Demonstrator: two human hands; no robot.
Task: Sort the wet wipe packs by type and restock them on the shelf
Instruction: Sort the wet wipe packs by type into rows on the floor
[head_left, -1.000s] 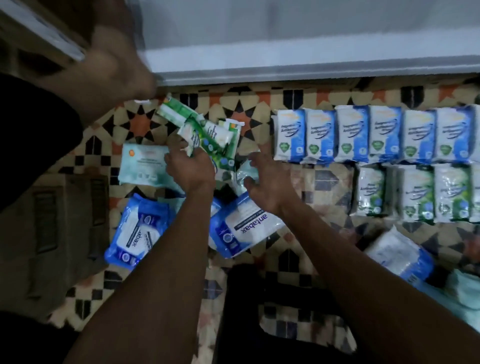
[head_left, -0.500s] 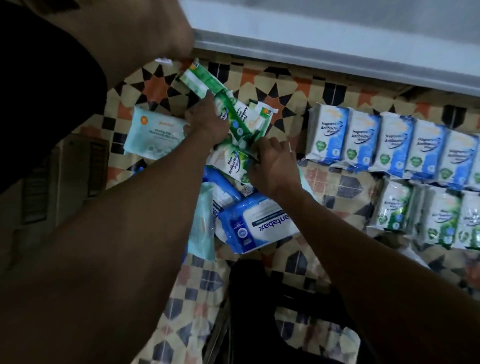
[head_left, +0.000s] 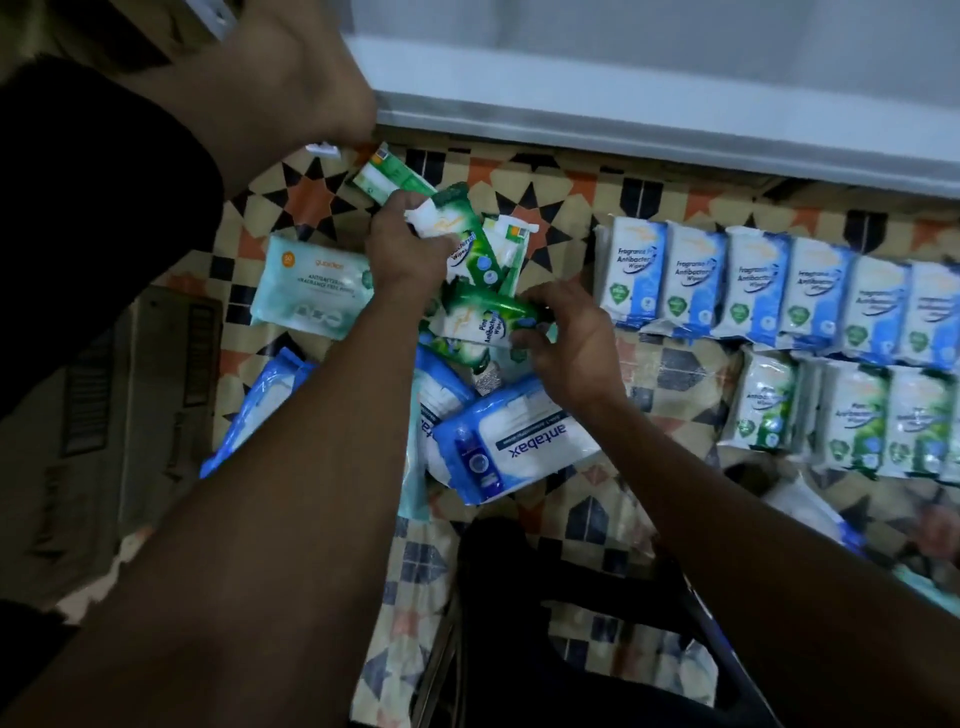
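Down on the patterned tile floor (head_left: 524, 202), the person's left hand (head_left: 402, 254) has its fingers curled round a green-and-white soft plastic pack of pine antibacterial wipes (head_left: 457, 234), lifted at about eleven o'clock of the loose heap. The right hand (head_left: 569, 343) pinches a second green-and-white pine pack (head_left: 483, 319) just below it, fingers and thumb closed on its right end. The two packs touch each other in the middle of the pile.

At nine o'clock from the hands lies a pale teal flat pack marked fragrance free (head_left: 311, 283), flat on the tiles. At six o'clock sits a large blue-and-white pack printed antabax (head_left: 514, 441), tilted, with another blue pack (head_left: 260, 400) partly hidden under the left forearm at seven o'clock.

Out at three o'clock, sorted packs stand side by side in two rows: a far row of blue-and-white fragrance free antibacterial packs (head_left: 753, 283), and just nearer it a row of green-and-white pine packs (head_left: 857, 415). Along twelve o'clock runs the white shelf edge (head_left: 649, 130). A brown cardboard box (head_left: 104, 415) lies at eight o'clock.
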